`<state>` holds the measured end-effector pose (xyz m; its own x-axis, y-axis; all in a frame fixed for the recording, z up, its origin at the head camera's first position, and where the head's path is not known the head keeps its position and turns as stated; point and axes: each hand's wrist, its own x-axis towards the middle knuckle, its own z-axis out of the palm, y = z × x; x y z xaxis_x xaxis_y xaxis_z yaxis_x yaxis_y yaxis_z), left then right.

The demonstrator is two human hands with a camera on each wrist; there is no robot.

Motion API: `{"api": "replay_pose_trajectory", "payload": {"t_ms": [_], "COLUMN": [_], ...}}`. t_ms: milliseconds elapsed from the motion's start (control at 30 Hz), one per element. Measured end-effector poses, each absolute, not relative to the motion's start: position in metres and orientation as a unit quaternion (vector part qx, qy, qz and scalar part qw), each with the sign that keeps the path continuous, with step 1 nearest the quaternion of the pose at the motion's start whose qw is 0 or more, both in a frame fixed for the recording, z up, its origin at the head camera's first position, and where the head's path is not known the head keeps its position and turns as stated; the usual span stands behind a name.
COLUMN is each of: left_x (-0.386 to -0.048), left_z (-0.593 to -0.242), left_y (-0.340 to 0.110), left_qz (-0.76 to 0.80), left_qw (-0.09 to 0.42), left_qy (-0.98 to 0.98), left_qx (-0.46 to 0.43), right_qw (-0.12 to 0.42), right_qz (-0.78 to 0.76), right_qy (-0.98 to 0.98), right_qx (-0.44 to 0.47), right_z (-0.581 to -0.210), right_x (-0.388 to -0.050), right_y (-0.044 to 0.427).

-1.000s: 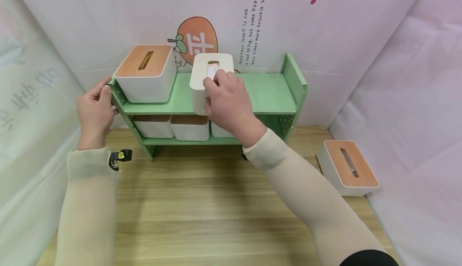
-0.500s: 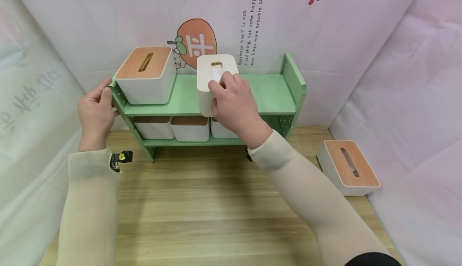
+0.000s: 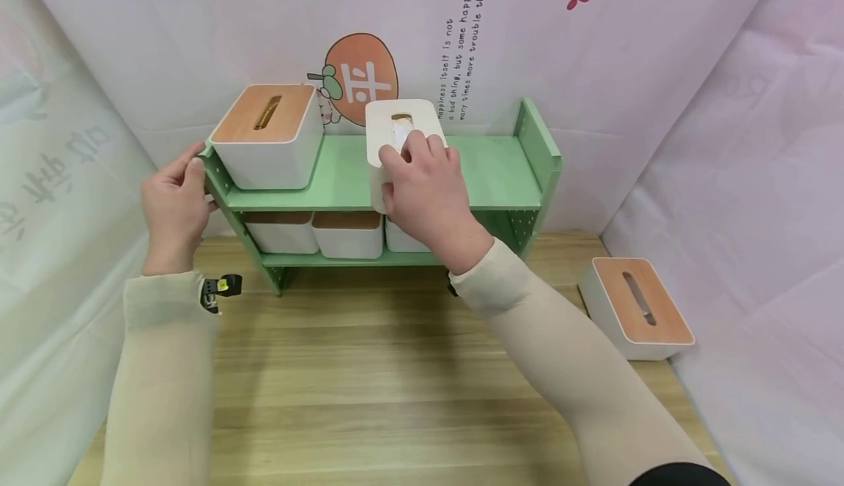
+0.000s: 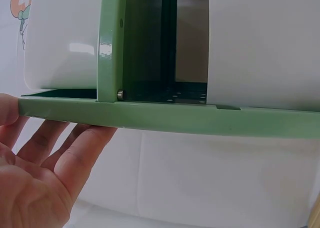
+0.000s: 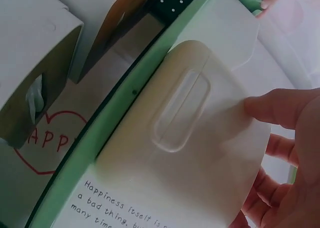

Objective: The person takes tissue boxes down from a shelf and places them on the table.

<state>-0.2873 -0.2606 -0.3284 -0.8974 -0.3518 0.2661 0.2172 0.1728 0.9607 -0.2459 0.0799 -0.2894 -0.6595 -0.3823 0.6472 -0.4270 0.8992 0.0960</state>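
Note:
On the top board of the green shelf (image 3: 343,185) is a white box (image 3: 380,134) with rounded corners and white tissue in its top slot. My right hand (image 3: 431,196) grips its near top end; in the right wrist view the thumb and fingers of this hand (image 5: 295,133) lie on the box (image 5: 220,138). My left hand (image 3: 173,211) holds the shelf's left end panel. From below, the left wrist view shows that hand's fingers (image 4: 80,153) under the panel edge (image 4: 165,119). The wrist views do not show whether the box touches the board.
A wood-lidded white box (image 3: 283,160) stands at the top board's left end. Several white boxes (image 3: 348,240) line the lower level. Another wood-lidded box (image 3: 636,306) is on the wooden table (image 3: 330,391) at right. White printed cloth (image 3: 514,46) hangs behind and at both sides.
My right hand and the white tissue box have shifted a little to the right along the top board, mostly in the first half second. The left hand keeps its hold on the panel.

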Motion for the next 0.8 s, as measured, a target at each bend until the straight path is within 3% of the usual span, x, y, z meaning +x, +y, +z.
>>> {"api": "replay_pose_trajectory", "payload": {"t_ms": [800], "left_x": [-0.287], "left_z": [-0.328], "left_y": [-0.261], "left_qz": [-0.64], "left_qw": [0.218], "left_qy": [-0.735], "left_qx": [0.045], "right_qw": [0.328], "right_qz": [0.062], "right_qy": [-0.931], "right_qx": [0.146], "right_z": [-0.286], "right_x": [-0.233], "right_y": [0.114]}}
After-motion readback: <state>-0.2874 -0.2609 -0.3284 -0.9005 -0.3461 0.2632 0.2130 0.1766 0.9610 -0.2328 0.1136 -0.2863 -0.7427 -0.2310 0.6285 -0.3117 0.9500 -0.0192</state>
